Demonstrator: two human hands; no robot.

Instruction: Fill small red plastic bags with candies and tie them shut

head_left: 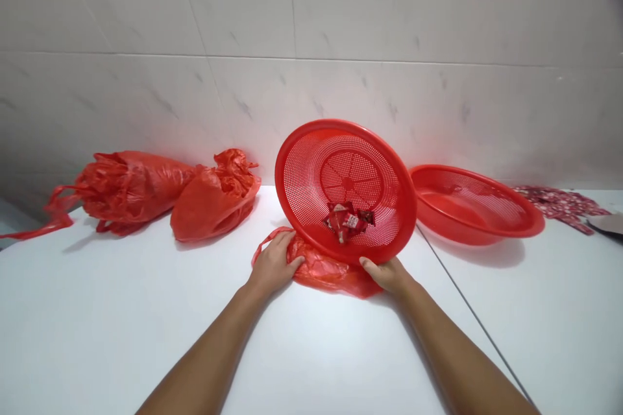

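Note:
A round red perforated basket (311,168) stands tilted on its lower rim, its open face toward me. Several small red-and-white packets (346,220) lie heaped at its low edge. A red plastic bag (324,270) lies flat under that rim. My left hand (273,264) rests on the bag's left end with fingers curled into the plastic. My right hand (388,274) grips the basket's lower rim, thumb on the edge.
Two stuffed red plastic bags (130,189) (214,198) lie at the back left by the tiled wall. A second red basket (474,204) sits upright on the right, with a scatter of red packets (564,202) beyond it. A seam (467,308) runs across the white counter.

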